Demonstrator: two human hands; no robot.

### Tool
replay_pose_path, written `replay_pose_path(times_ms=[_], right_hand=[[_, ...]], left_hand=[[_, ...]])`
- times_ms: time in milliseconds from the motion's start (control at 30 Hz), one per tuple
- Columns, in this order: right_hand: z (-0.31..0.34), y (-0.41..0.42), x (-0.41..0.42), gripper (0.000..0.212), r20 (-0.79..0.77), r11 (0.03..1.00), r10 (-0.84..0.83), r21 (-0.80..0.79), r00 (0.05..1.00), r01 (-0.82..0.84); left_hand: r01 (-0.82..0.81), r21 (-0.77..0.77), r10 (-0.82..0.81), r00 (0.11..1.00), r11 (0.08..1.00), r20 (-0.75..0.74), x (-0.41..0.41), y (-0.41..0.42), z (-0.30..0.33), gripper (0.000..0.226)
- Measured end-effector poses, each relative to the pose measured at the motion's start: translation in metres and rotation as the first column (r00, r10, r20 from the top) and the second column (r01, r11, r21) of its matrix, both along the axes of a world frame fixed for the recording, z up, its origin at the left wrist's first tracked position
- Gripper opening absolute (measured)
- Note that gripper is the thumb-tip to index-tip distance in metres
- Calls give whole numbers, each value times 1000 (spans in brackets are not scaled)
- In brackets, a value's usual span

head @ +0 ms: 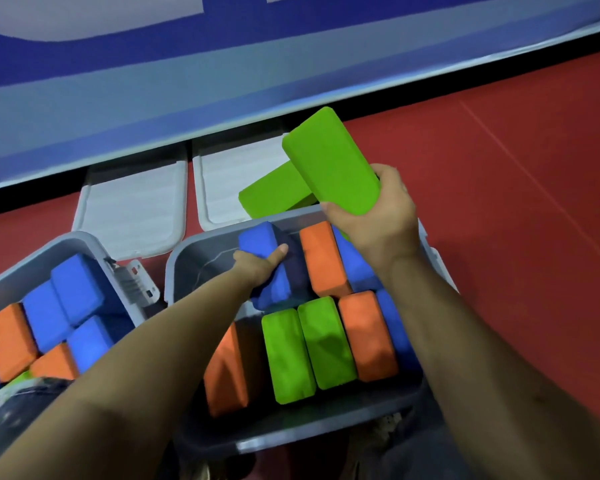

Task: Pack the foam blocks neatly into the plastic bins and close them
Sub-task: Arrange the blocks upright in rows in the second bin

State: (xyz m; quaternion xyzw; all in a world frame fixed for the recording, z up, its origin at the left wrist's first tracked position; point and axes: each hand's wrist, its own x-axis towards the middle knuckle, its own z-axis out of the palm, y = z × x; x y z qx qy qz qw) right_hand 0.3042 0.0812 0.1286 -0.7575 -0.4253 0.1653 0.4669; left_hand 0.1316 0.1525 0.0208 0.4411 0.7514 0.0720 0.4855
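Two grey plastic bins stand on a red floor. In the right bin (201, 251), orange, green and blue foam blocks stand on edge in rows. My left hand (257, 266) reaches into that bin and grips a blue block (262, 244) near its far left part. My right hand (378, 223) holds a green block (329, 161) tilted above the bin's far rim. A second green block (274, 197) lies behind the rim, partly under the held one. The left bin (66, 242) holds blue and orange blocks, with a bit of green showing.
Two pale grey lids (132, 206) (236, 174) lie flat on the floor behind the bins. A blue and white wall panel (222, 81) runs along the back. A bin latch (136, 278) sticks out between the bins. Red floor (516, 185) stretches to the right.
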Motion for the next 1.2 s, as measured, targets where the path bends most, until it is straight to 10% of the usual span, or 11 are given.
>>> replay_pose_path(times_ms=[233, 1200], right_hand=[[-4, 4, 4, 72, -93, 1000, -6, 7, 996, 6], [16, 17, 7, 59, -223, 991, -99, -113, 970, 76]], left_hand=[[17, -60, 6, 934, 998, 357, 9, -2, -23, 74], [-84, 52, 68, 963, 995, 259, 56, -3, -81, 79]])
